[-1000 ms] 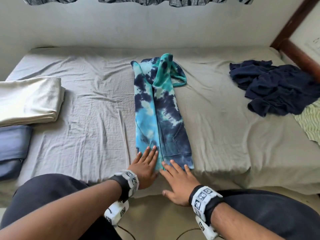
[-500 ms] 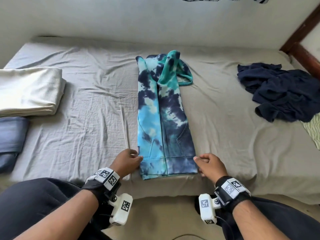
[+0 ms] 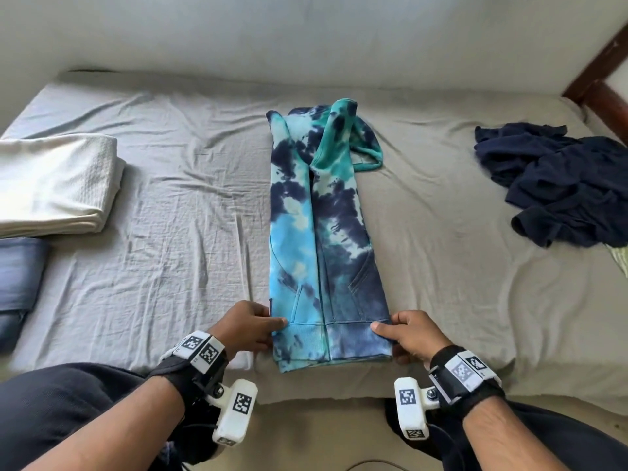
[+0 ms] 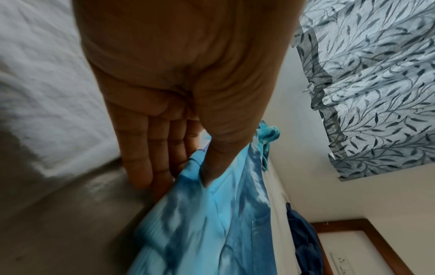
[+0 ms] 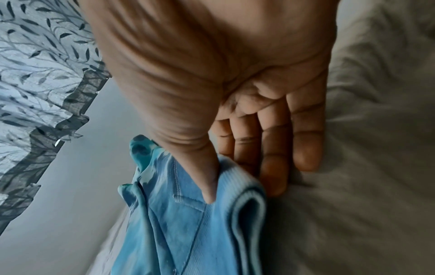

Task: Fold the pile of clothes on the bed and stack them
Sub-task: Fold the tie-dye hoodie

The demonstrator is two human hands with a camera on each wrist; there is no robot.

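Observation:
A blue and teal tie-dye hoodie (image 3: 323, 219) lies folded into a long narrow strip down the middle of the bed, hood at the far end. My left hand (image 3: 251, 326) pinches the left corner of its ribbed hem, thumb on top and fingers underneath, as the left wrist view shows on the hoodie (image 4: 212, 214). My right hand (image 3: 406, 334) pinches the right hem corner the same way, with the thumb pressed on the hoodie (image 5: 188, 214) and fingers under the fold. A crumpled navy garment (image 3: 560, 178) lies unfolded at the right.
A folded cream cloth (image 3: 54, 185) and a folded blue-grey cloth (image 3: 17, 277) sit at the bed's left edge. A striped green cloth (image 3: 620, 258) peeks out at the far right. A wooden bed frame (image 3: 598, 86) stands at the right corner. The grey sheet (image 3: 176, 232) is wrinkled.
My hands went from lying flat at the hem's middle to the two outer hem corners, and each took hold of its corner with a pinch.

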